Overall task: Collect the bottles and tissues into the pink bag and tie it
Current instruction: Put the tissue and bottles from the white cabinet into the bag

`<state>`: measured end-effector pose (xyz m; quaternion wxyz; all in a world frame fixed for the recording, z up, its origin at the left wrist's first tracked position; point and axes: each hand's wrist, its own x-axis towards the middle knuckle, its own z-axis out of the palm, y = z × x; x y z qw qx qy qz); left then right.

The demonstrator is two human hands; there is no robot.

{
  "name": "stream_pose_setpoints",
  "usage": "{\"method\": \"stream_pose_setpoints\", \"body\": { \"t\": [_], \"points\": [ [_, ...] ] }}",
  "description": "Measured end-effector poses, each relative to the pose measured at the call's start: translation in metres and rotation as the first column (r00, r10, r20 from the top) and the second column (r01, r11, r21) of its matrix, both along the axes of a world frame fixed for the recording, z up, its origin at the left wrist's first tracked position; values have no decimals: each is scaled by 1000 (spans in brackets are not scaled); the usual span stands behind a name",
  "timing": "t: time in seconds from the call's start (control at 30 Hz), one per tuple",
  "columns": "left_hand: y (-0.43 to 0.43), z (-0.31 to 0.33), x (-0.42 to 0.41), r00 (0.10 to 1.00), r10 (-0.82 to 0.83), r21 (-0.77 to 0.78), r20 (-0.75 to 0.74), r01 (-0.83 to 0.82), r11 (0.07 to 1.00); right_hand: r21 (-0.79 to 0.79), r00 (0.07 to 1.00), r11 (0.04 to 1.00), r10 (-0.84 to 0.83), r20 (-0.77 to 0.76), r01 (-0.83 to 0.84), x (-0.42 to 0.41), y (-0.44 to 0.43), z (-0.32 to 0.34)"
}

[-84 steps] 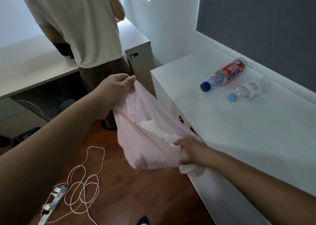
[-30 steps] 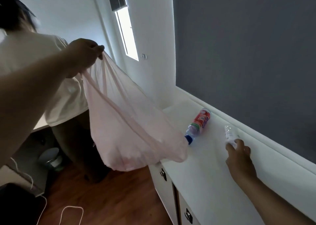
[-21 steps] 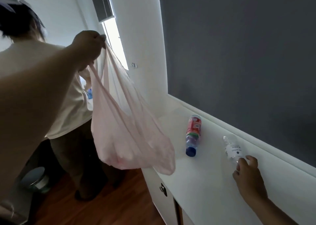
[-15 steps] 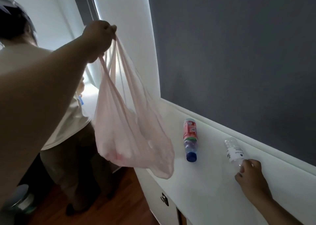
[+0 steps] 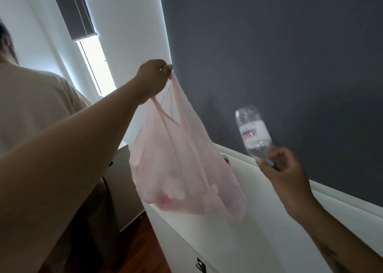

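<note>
My left hand (image 5: 152, 80) grips the handles of the thin pink bag (image 5: 182, 173), which hangs in the air over the edge of the white counter (image 5: 259, 231). White crumpled tissue and something reddish show faintly through the bag's bottom. My right hand (image 5: 284, 173) holds the clear bottle (image 5: 252, 133) by its blue-capped neck, base pointing up, to the right of the bag and apart from it. Behind the bag, only a small red sliver of the red-labelled bottle (image 5: 226, 160) shows on the counter.
A person in a beige shirt (image 5: 35, 111) stands close on the left. The dark grey wall (image 5: 269, 55) rises behind the counter. A drawer handle (image 5: 199, 265) shows on the counter's front, above the wooden floor (image 5: 149, 250).
My right hand has closed on the clear bottle and lifted it off the counter, base up. My left hand has carried the bag to the right, covering the red-labelled bottle.
</note>
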<state>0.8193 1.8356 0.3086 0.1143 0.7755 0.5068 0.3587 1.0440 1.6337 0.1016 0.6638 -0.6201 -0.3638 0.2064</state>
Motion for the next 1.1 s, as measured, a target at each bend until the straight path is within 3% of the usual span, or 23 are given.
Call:
{"method": "stream_pose_setpoints", "body": {
  "t": [0.1, 0.17, 0.27, 0.4, 0.57, 0.6, 0.67, 0.73, 0.8, 0.83, 0.9, 0.97, 1.0, 1.03, 1.1],
  "points": [
    [3, -2, 4, 999, -38, -21, -26, 37, 999, 228, 945, 924, 326, -42, -308, -32, -3, 41],
    [3, -1, 5, 997, -69, -39, -48, 67, 997, 177, 897, 880, 433, 88, -442, -46, 0, 49],
    [-3, -1, 6, 990, -121, -145, -69, 111, 983, -12, 864, 901, 419, 278, -433, -61, 12, 43],
    [-14, -6, 3, 956, -249, -290, -154, 197, 936, -144, 854, 945, 327, 404, -294, -85, 37, 42],
    [-12, -10, -5, 941, -284, -255, -186, 233, 939, -392, 678, 862, 498, 540, -321, -100, 79, 33],
    [-9, -12, -9, 943, -272, -241, -190, 224, 944, -359, 690, 874, 481, 541, -328, -98, 83, 29],
    [-2, -18, -17, 945, -250, -220, -211, 203, 954, -168, 804, 946, 325, 497, -278, -93, 81, 24],
    [4, -28, -25, 945, -236, -227, -228, 184, 956, 32, 880, 998, 39, 473, -61, -80, 78, 18],
    [7, -37, -32, 949, -224, -245, -223, 168, 955, 108, 879, 983, -183, 441, 151, -57, 81, 9],
    [8, -41, -35, 951, -211, -246, -227, 154, 957, 78, 873, 973, -228, 432, 216, -42, 86, 0],
    [8, -45, -37, 956, -176, -224, -235, 123, 967, -191, 874, 947, -145, 463, 259, -12, 103, -28],
    [6, -45, -39, 963, -137, -200, -233, 91, 976, -604, 894, 781, 145, 423, 159, 5, 118, -59],
    [6, -45, -40, 964, -117, -194, -238, 71, 978, -729, 893, 675, 252, 372, 113, 7, 124, -72],
    [5, -45, -41, 964, -99, -192, -245, 52, 980, -794, 886, 602, 320, 336, 83, 6, 130, -82],
    [3, -46, -42, 961, -56, -188, -271, 5, 982, -829, 879, 559, 380, 289, 31, -2, 142, -102]
  ]
}}
